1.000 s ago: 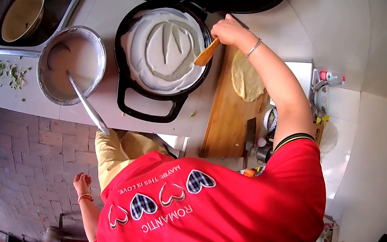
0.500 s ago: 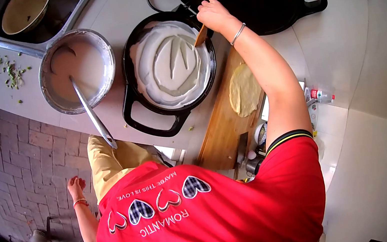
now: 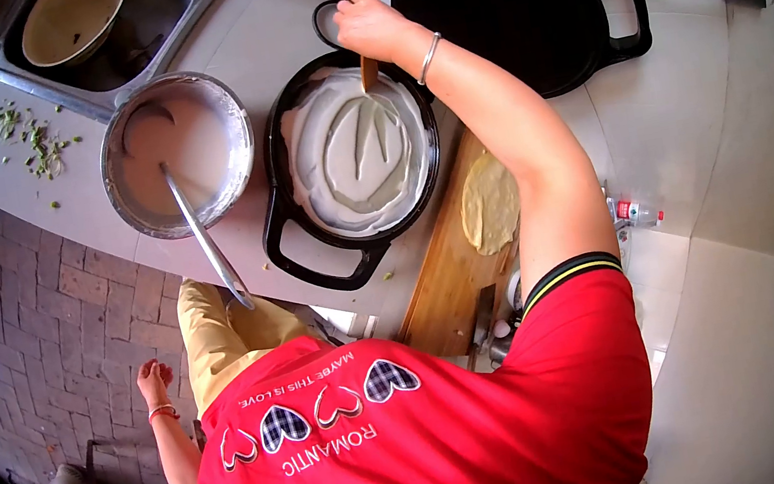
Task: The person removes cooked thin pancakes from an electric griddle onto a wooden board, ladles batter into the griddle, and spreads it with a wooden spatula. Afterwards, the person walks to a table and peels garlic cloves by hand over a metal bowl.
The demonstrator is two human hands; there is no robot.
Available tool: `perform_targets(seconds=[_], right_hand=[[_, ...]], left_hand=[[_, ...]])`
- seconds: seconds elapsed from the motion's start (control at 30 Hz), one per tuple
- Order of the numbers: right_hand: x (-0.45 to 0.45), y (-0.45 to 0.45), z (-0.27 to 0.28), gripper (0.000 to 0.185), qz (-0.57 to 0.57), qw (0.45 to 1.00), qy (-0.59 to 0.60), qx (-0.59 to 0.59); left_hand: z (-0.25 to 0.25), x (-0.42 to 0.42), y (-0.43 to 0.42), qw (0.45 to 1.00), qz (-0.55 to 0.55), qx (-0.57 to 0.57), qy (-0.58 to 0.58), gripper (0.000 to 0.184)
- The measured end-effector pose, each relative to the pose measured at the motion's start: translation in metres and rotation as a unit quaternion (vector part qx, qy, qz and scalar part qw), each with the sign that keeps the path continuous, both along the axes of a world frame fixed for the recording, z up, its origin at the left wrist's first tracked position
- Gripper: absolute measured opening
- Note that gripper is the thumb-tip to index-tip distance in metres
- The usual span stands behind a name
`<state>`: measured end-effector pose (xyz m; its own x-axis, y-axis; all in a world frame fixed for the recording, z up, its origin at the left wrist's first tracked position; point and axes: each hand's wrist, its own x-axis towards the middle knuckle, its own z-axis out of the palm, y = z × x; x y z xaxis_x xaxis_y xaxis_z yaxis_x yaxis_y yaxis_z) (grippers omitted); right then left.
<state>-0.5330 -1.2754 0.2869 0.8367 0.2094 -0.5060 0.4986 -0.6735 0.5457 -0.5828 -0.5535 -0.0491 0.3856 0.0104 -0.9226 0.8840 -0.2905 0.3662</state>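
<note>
My right hand (image 3: pixel 370 26) is closed around a wooden spatula (image 3: pixel 368 73) at the far side of a round black pan (image 3: pixel 331 276). The spatula's lower end touches the white batter (image 3: pixel 359 160), which is spread over the pan floor with ridges and streaks in it. The pan's black lid (image 3: pixel 497 12) lies folded back behind it. Down at my left side hangs my left hand (image 3: pixel 155 382), holding nothing visible, its fingers loosely bent and slightly apart. Left of the pan stands a metal pot of batter (image 3: pixel 123 208) with a ladle (image 3: pixel 206 238) leaning in it.
A flat piece of dough (image 3: pixel 490 203) lies on a wooden board (image 3: pixel 439 284) to the right of the pan. Chopped greens (image 3: pixel 37 140) are scattered at the left. A sink (image 3: pixel 97 103) holds a bowl (image 3: pixel 74 23). A bottle (image 3: pixel 639 212) lies at the right.
My right hand has moved leftward along the pan's far rim with the spatula, which now stands more upright. My left hand stays at my side. The view has shifted slightly.
</note>
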Motion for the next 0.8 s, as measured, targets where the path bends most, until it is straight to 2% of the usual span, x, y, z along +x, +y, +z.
perform_targets(seconds=[0.27,0.37,0.47,0.53,0.6,0.67,0.7,0.73,0.8], right_hand=[[0.028,0.031,0.014,0.010,0.037,0.998,-0.024,0.037],[0.006,0.022,0.027,0.011,0.019,0.986,-0.125,0.109],[-0.045,0.019,0.049,0.009,-0.098,0.966,-0.189,0.148],[-0.092,0.028,0.064,0.008,-0.215,0.936,-0.210,0.182],[-0.150,0.029,0.051,0.009,-0.313,0.899,-0.238,0.194],[-0.205,0.045,0.036,0.010,-0.454,0.795,-0.281,0.286],[-0.239,0.048,0.007,0.009,-0.555,0.687,-0.294,0.365],[-0.267,0.054,-0.018,0.008,-0.637,0.561,-0.300,0.435],[-0.290,0.100,-0.027,0.008,-0.674,0.229,-0.328,0.621]], left_hand=[[-0.008,-0.006,0.015,1.000,0.013,-0.016,-0.012,0.015],[-0.008,-0.003,0.019,1.000,0.007,-0.012,-0.006,0.015],[-0.002,0.007,0.017,1.000,-0.003,-0.004,-0.010,0.015],[-0.001,0.016,0.016,1.000,0.001,-0.004,-0.009,0.014],[0.001,0.028,0.014,1.000,-0.015,-0.007,-0.006,0.013],[0.002,0.041,0.017,0.999,-0.037,-0.009,-0.025,0.016],[0.005,0.048,0.015,0.998,-0.047,-0.011,-0.029,0.017],[0.008,0.055,0.012,0.998,-0.057,-0.014,-0.032,0.017],[0.014,0.069,0.006,0.996,-0.076,-0.012,-0.040,0.016]])
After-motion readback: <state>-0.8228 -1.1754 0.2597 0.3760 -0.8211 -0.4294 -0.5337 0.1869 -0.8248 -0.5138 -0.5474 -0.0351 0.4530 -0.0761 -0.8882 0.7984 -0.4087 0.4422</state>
